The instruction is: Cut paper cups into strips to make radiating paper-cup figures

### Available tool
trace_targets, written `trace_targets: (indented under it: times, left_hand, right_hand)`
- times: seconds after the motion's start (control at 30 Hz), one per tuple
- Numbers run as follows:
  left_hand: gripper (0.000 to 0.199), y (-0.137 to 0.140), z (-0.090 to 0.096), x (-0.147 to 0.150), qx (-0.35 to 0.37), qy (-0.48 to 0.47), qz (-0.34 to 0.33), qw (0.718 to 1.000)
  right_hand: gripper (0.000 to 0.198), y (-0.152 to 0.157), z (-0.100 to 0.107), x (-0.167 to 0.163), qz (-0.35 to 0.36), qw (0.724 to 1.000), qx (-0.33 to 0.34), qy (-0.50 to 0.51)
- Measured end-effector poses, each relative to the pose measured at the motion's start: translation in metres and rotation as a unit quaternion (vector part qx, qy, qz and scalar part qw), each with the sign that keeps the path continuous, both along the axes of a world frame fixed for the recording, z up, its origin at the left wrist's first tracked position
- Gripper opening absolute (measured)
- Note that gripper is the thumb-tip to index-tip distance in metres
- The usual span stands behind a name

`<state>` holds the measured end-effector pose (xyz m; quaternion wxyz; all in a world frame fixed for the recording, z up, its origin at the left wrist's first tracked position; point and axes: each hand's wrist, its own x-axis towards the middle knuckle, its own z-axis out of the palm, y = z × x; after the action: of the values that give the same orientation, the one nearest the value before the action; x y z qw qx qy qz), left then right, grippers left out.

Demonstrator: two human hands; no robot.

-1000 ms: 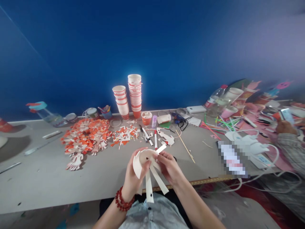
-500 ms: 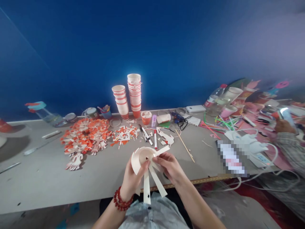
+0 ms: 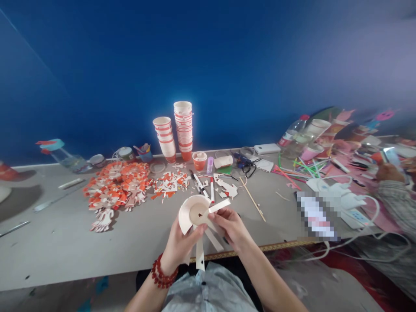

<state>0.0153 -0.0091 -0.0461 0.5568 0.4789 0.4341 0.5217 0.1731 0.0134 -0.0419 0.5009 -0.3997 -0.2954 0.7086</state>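
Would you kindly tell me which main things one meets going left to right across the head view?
White pen, orange-and-white cutout pile, shorter paper cup stack, slit paper cup, wooden stick, white power strip, plaid sleeve.

Left hand (image 3: 182, 242) cupped, thumb (image 3: 198, 232) pointing right; right hand (image 3: 233, 229) pinching between thumb and forefinger (other fingers curled); hands near each other; forearms (image 3: 269, 275) bare, slanting inward.

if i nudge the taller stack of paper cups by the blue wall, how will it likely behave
The taller stack would probably tip if pushed near the top, since it stands tall on a narrower base. It is likely light for its size, as it looks like thin nested paper, hollow at the top.
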Motion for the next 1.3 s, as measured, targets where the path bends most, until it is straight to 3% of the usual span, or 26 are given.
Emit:
trace_targets:
  times: [0.13, 0.23, 0.43, 0.57, 0.77, 0.87, 0.93, 1.0, 1.07, 1.13, 1.2, 1.3]
  left_hand:
    - [0.069, 0.000, -0.005, 0.000, 0.043, 0.032, 0.035, 0.998]
    - [0.066, 0.001, -0.003, -0.002, 0.060, 0.039, 0.021, 0.997]
    - [0.067, 0.000, 0.009, -0.005, 0.010, -0.006, -0.013, 1.000]
    - [0.068, -0.002, 0.014, -0.005, 0.025, -0.013, -0.013, 1.000]
    - [0.050, 0.000, 0.017, -0.007, 0.028, 0.040, 0.001, 0.999]
    - [0.043, 0.001, 0.018, -0.009, 0.064, 0.103, 0.031, 0.992]
    - [0.041, 0.002, 0.019, -0.010, 0.079, 0.141, 0.048, 0.986]
    - [0.039, 0.002, 0.020, -0.010, 0.088, 0.178, 0.055, 0.979]
    - [0.037, 0.003, 0.020, -0.010, 0.102, 0.201, 0.050, 0.973]
    - [0.037, 0.003, 0.021, -0.008, 0.116, 0.209, 0.042, 0.970]
    - [0.037, 0.002, 0.021, -0.007, 0.121, 0.210, 0.039, 0.969]
    - [0.036, 0.001, 0.021, -0.006, 0.117, 0.212, 0.037, 0.970]
  right_hand:
    - [0.028, -0.001, 0.001, -0.002, 0.005, 1.000, 0.011, -0.013]
    - [0.032, -0.002, 0.003, -0.001, 0.028, 0.999, 0.030, -0.036]
    - [0.037, -0.001, 0.006, 0.004, 0.058, 0.990, 0.107, -0.065]
    - [0.036, 0.000, 0.005, 0.004, 0.066, 0.987, 0.131, -0.069]
    - [0.031, 0.000, -0.006, 0.005, 0.069, 0.979, 0.159, -0.105]
    - [0.041, 0.002, -0.007, 0.017, 0.036, 0.972, 0.187, -0.138]
    - [0.048, 0.004, -0.001, 0.028, -0.035, 0.950, 0.250, -0.184]
    - [0.044, 0.005, 0.010, 0.036, -0.107, 0.893, 0.334, -0.283]
    - [0.034, 0.004, 0.021, 0.036, -0.113, 0.823, 0.399, -0.389]
    - [0.020, 0.004, 0.028, 0.030, -0.078, 0.771, 0.440, -0.454]
    - [0.008, 0.004, 0.029, 0.021, -0.072, 0.753, 0.455, -0.470]
    - [0.005, 0.006, 0.024, 0.009, -0.085, 0.763, 0.448, -0.458]
